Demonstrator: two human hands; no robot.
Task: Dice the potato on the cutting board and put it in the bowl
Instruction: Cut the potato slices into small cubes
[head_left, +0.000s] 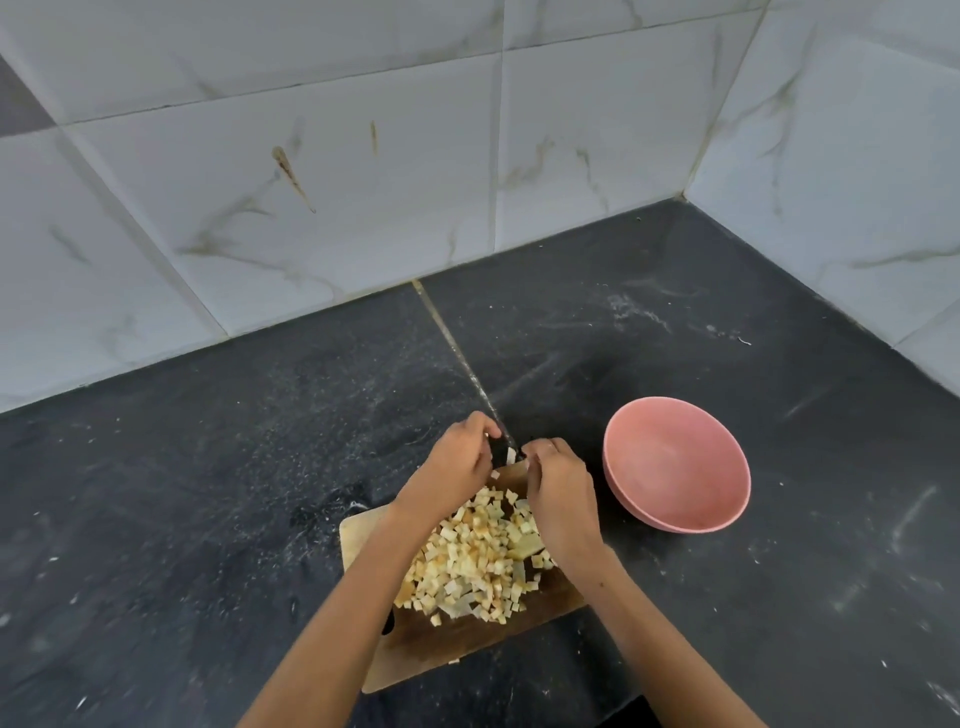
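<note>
Head view: the diced potato (475, 561) lies piled on the cutting board (363, 530); the pink bowl (675, 462) beside it holds none. Both grips, left hand (457, 462) and right hand (558, 488), curl at a knife (506, 452), seemingly wiping off pieces.

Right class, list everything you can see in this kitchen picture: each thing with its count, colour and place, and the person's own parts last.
Cutting board: one, brown wood, on the counter, near the bottom centre.
Diced potato: one pile of many pale yellow cubes, on the board.
Knife: one, dark, only partly seen between the hands at the board's far end.
Bowl: one, pink, nothing in it, right of the board.
Counter: one, dark stone.
Wall tiles: white marbled, behind and to the right.
Left hand: curled at the knife.
Right hand: curled at the knife.
</note>
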